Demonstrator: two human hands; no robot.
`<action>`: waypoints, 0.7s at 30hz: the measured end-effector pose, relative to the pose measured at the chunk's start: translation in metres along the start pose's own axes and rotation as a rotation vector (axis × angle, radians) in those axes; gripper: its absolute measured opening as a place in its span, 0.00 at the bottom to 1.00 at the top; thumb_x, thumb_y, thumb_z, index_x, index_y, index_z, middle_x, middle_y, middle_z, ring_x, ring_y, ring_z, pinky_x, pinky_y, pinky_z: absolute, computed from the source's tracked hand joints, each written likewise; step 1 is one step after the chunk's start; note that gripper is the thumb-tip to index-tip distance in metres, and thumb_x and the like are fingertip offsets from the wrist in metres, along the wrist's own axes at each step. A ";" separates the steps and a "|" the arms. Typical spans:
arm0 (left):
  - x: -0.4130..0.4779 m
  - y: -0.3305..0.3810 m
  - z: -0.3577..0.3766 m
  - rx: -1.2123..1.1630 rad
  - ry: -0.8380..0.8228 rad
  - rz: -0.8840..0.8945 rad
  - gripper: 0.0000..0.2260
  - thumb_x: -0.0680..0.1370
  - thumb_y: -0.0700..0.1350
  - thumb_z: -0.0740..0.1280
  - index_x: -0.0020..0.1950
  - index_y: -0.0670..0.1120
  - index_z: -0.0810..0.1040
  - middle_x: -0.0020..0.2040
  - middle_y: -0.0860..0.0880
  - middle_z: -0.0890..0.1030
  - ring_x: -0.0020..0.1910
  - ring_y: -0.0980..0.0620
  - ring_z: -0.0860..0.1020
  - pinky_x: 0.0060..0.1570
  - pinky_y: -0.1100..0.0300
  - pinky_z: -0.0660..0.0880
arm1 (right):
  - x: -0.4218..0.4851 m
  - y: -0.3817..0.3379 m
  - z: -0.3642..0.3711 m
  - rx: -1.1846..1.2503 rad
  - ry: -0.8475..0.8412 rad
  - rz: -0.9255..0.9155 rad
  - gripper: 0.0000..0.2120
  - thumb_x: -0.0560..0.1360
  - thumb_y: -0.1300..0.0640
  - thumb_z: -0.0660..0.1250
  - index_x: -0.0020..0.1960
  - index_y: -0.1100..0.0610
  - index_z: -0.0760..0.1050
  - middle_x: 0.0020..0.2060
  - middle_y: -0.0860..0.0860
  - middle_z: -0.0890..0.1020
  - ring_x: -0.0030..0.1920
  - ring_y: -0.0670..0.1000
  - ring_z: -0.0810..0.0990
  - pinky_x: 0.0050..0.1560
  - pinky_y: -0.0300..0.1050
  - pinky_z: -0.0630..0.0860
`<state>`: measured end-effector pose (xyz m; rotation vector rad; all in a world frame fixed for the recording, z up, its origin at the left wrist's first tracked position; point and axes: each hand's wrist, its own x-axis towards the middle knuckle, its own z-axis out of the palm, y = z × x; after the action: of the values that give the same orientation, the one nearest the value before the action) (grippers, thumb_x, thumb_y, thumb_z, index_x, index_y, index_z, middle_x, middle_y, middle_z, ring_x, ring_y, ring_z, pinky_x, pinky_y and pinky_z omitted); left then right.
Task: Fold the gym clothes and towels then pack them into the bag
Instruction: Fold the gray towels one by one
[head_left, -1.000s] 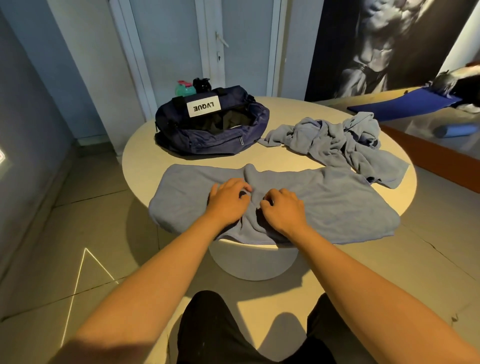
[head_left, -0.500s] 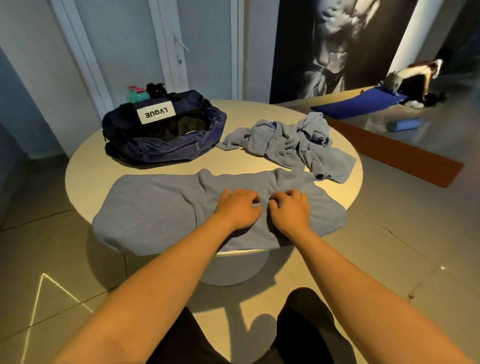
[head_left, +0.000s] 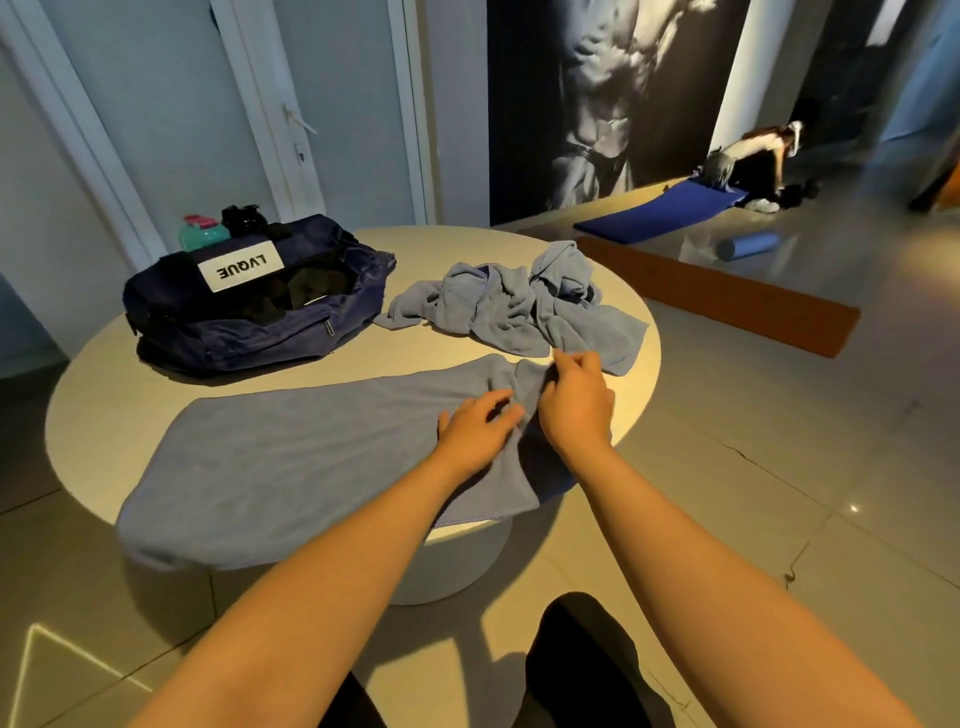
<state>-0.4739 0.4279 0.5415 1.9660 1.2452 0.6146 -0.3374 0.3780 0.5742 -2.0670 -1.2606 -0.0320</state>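
Right grip (head_left: 576, 405) pinches the far edge of the flat towel (head_left: 291, 457) near its 3 o'clock end. Left grip (head_left: 478, 431) rests beside it, fingers loose. That towel lies unfolded at 6 o'clock on the desk (head_left: 104, 395), with the crumpled heap (head_left: 509, 306) at 1 and the open bag (head_left: 249, 322) at 10. No towel looks folded or packed yet. Half a second ago both grips sat mid-towel.

L hand (head_left: 475, 434) flat, fingers loose | R hand (head_left: 576, 405) pinching, fingers curled
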 end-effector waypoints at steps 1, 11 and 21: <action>0.000 0.003 -0.004 -0.269 0.050 -0.050 0.18 0.84 0.57 0.59 0.71 0.52 0.75 0.69 0.49 0.76 0.70 0.47 0.72 0.71 0.48 0.65 | 0.002 -0.011 0.000 0.083 -0.001 -0.098 0.18 0.79 0.64 0.60 0.67 0.58 0.75 0.62 0.57 0.73 0.57 0.64 0.76 0.57 0.53 0.70; -0.008 -0.043 -0.091 -0.703 0.333 -0.369 0.10 0.82 0.43 0.65 0.61 0.46 0.81 0.54 0.45 0.83 0.53 0.47 0.79 0.55 0.52 0.76 | -0.038 -0.080 0.041 0.363 -0.273 -0.391 0.15 0.77 0.68 0.59 0.57 0.59 0.79 0.53 0.58 0.80 0.53 0.59 0.78 0.53 0.57 0.77; -0.050 -0.114 -0.142 0.181 0.525 -0.302 0.12 0.85 0.53 0.56 0.65 0.54 0.73 0.57 0.42 0.81 0.54 0.38 0.77 0.55 0.45 0.74 | -0.058 -0.058 0.078 -0.154 -0.590 -0.370 0.22 0.85 0.47 0.49 0.78 0.48 0.61 0.76 0.51 0.62 0.75 0.55 0.62 0.75 0.69 0.45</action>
<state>-0.6601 0.4585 0.5409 1.7574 1.9340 0.9224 -0.4391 0.3940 0.5265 -2.0098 -2.0437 0.3447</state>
